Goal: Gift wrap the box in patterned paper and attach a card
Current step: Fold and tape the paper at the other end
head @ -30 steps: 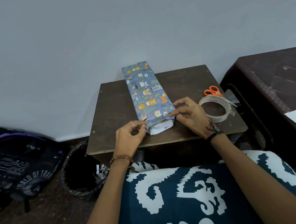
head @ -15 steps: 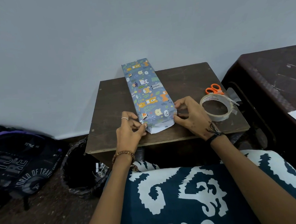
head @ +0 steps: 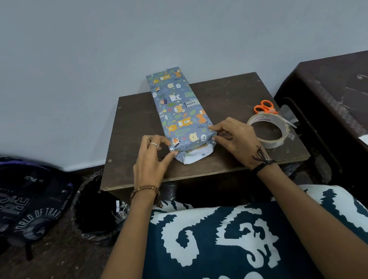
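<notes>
A: Surface and room?
B: A small dark brown surface (head: pixel 230 98) is set against a plain pale wall (head: pixel 89 59). A darker cabinet (head: pixel 336 93) is seen to the right, a black backpack (head: pixel 22 201) on the floor at left. A blue-and-white patterned cushion (head: pixel 248 242) is seen near, below the arms.

A: Box orientation?
B: The wrapped box (head: pixel 177 109) is laid flat on the surface. Long axis runs near to far, tilted slightly left at the far end, which reaches past the far edge toward the wall. Near end is unsealed; white paper underside is exposed there.

A: Hands?
B: Near-left corner of the wrap is pinched by the left hand (head: pixel 152 160). Near-right paper edge is pinched by the right hand (head: pixel 236 141).

A: Containers?
B: A black-lined bin (head: pixel 93 210) is seen on the floor left of the surface; contents can't be made out.

A: Tools?
B: Tape roll (head: pixel 268 132) and orange scissors (head: pixel 264 107) are placed at right, scissors farther.
</notes>
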`<action>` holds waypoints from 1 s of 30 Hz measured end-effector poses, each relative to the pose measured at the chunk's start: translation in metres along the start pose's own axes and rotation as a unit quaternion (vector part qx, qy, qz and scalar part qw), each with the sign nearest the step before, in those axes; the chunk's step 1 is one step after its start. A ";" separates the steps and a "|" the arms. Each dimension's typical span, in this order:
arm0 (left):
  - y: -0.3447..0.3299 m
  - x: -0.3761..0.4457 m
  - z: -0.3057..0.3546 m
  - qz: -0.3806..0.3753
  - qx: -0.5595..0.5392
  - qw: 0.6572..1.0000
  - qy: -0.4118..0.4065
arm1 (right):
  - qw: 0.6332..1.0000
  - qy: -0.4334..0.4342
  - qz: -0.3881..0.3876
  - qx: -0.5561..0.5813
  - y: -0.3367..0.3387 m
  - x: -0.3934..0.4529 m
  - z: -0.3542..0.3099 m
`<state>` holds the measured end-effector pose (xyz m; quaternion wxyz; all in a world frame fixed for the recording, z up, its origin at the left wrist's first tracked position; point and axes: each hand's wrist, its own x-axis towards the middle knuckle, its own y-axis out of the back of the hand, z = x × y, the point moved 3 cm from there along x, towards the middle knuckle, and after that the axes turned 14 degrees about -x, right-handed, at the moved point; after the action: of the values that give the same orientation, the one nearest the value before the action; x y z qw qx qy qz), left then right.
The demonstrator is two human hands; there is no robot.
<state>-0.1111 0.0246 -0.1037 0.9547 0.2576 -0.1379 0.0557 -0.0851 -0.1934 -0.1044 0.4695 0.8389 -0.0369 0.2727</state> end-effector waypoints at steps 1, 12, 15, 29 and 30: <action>0.000 0.001 -0.002 -0.006 0.000 1.000 0.002 | 1.000 -0.003 -0.003 0.002 0.000 0.000 0.000; -0.002 -0.002 0.000 -0.048 -0.112 0.992 0.022 | 1.000 -0.013 -0.014 -0.001 0.001 0.001 -0.001; -0.004 0.001 -0.001 -0.014 -0.131 0.991 0.004 | 1.000 -0.017 -0.016 0.018 0.000 0.002 0.000; -0.012 -0.002 0.003 -0.102 0.081 0.977 -0.168 | 0.997 0.063 -0.015 -0.040 0.002 0.000 -0.002; -0.011 -0.003 0.004 -0.100 0.089 0.975 -0.177 | 0.996 0.074 -0.019 -0.045 0.003 0.000 -0.001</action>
<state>-0.1130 0.0128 -0.1067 0.8889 0.3600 -0.2730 -0.0750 -0.0861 -0.1938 -0.1016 0.5130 0.7951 0.0018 0.3236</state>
